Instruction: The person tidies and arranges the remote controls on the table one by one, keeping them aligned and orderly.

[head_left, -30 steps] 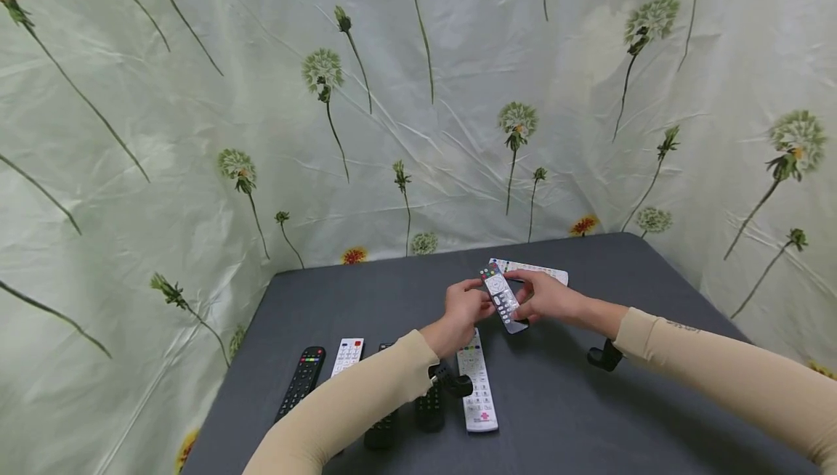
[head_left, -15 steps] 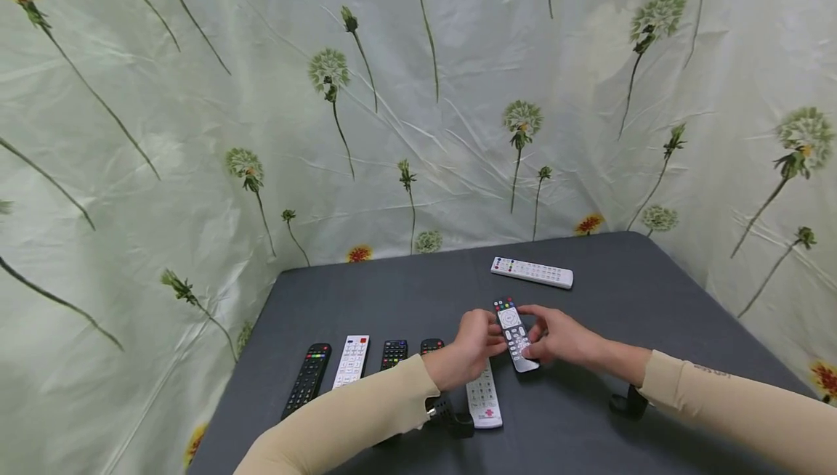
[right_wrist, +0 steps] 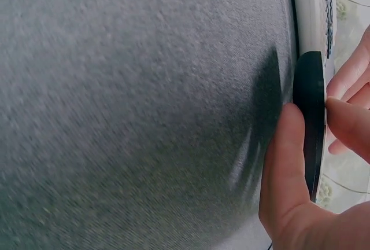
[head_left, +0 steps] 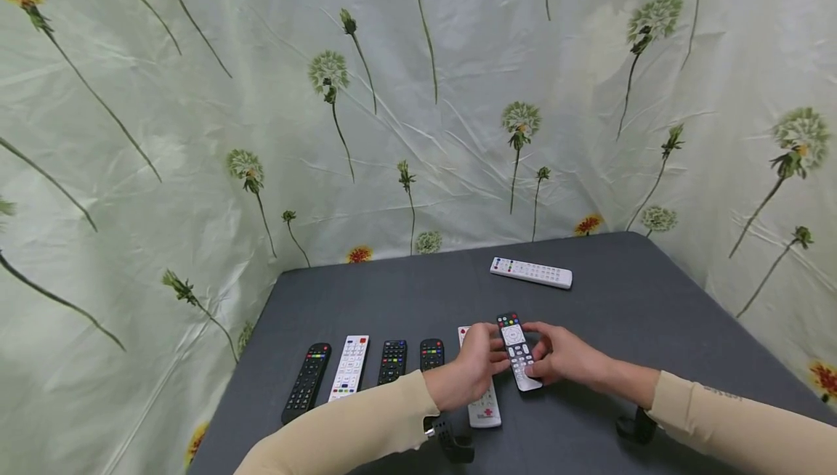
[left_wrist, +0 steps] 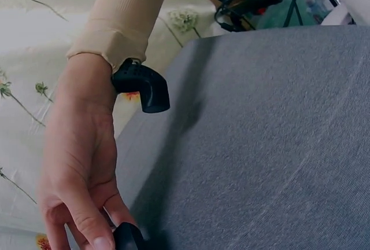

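Observation:
A slim remote control (head_left: 516, 350) with a dark upper face and paler lower keys stands just right of a long white remote (head_left: 485, 411). My right hand (head_left: 567, 355) pinches it at its right side. In the right wrist view its dark edge (right_wrist: 311, 99) sits between thumb and finger, above the grey cloth. My left hand (head_left: 469, 370) lies over the white remote, relaxed fingers reaching to the slim remote's left edge; whether they touch it I cannot tell. The left wrist view shows the right hand (left_wrist: 81, 128) with the remote's dark end (left_wrist: 128, 237).
Left of the hands lie a black remote (head_left: 307, 380), a white remote (head_left: 350, 366) and two more black remotes (head_left: 392, 360) in a row, partly behind the left sleeve. Another white remote (head_left: 531, 272) lies crosswise farther back. Flowered curtain surrounds the grey table (head_left: 366, 293).
Both hands have come nearer and slightly right with the slim remote, away from the far white remote. The slim remote has turned more lengthwise and now lines up beside the long white one.

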### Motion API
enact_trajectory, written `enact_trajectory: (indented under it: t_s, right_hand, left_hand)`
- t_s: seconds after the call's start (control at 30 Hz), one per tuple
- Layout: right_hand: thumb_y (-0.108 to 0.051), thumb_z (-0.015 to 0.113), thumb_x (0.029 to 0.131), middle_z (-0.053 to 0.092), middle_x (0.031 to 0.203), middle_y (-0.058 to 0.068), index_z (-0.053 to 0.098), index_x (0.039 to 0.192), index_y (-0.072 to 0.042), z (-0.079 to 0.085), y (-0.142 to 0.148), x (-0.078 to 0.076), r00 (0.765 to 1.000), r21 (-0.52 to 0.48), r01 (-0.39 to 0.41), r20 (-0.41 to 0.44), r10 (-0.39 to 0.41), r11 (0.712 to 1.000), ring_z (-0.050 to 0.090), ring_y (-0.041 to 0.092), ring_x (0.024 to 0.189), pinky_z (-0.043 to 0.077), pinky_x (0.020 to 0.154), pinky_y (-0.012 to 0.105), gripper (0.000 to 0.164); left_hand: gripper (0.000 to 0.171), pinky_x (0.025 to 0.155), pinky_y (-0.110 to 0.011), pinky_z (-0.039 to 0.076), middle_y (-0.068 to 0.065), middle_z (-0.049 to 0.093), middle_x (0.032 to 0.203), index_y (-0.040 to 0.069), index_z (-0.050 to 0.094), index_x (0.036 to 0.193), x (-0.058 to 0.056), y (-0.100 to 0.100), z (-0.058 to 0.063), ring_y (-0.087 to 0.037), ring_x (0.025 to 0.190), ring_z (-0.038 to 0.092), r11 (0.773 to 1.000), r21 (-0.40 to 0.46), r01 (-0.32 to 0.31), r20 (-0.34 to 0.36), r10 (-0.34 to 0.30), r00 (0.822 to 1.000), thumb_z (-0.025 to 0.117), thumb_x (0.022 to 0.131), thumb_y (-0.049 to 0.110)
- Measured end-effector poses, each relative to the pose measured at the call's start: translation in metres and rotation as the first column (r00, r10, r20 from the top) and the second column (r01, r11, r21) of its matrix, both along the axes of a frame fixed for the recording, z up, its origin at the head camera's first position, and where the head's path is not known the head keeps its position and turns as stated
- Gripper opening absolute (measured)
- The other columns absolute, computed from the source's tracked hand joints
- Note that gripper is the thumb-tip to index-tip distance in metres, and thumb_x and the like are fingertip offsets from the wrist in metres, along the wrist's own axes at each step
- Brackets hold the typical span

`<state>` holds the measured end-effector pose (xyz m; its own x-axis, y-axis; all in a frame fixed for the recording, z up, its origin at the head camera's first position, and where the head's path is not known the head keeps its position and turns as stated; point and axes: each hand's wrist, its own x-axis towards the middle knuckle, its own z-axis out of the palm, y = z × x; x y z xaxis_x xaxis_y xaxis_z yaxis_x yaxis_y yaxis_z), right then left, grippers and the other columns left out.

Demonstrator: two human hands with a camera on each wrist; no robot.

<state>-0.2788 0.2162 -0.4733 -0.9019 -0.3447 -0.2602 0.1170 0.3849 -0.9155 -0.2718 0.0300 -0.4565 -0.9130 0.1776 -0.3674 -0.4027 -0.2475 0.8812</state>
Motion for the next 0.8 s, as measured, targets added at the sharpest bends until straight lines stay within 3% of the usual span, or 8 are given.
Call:
enact_trajectory:
  t_s: [0.23, 0.47, 0.8]
  right_hand:
    - [0.002, 0.080, 0.079, 0.056, 0.087, 0.014, 0.032, 0.149, 0.010, -0.005, -0.003, 0.005, 0.999, 0.021, -0.027, -0.020, 0.028, 0.999, 0.063, 0.024, 0.073, 0.059, 0.064, 0.041, 0.085]
    - [0.002, 0.081, 0.077, 0.056, 0.083, 0.011, 0.039, 0.145, 0.012, -0.007, -0.006, 0.008, 0.996, 0.105, -0.036, -0.078, 0.044, 0.994, 0.061, 0.022, 0.069, 0.057, 0.061, 0.038, 0.081]
    - [0.001, 0.079, 0.078, 0.058, 0.084, 0.012, 0.036, 0.146, 0.014, -0.008, -0.004, 0.007, 0.997, 0.077, -0.064, -0.048, 0.068, 0.995, 0.063, 0.022, 0.069, 0.058, 0.061, 0.036, 0.082]
  left_hand:
    - [0.051, 0.106, -0.056, 0.040, -0.036, 0.049, 0.133, -0.017, 0.045, 0.135, 0.006, 0.000, 0.000, -0.048, 0.126, 0.049, 0.998, 0.005, 0.068, 0.014, -0.068, 0.998, 0.041, 0.099, 0.019]
    - [0.054, 0.111, -0.065, 0.027, -0.036, 0.039, 0.140, -0.016, 0.041, 0.138, 0.010, 0.003, 0.003, -0.049, 0.132, 0.036, 1.000, -0.005, 0.031, 0.038, -0.030, 0.999, 0.044, 0.096, 0.019]
    - [0.055, 0.106, -0.061, 0.037, -0.038, 0.034, 0.146, -0.014, 0.038, 0.143, 0.012, -0.001, 0.003, -0.048, 0.132, 0.037, 0.999, 0.031, 0.035, 0.025, -0.036, 0.999, 0.043, 0.099, 0.019]
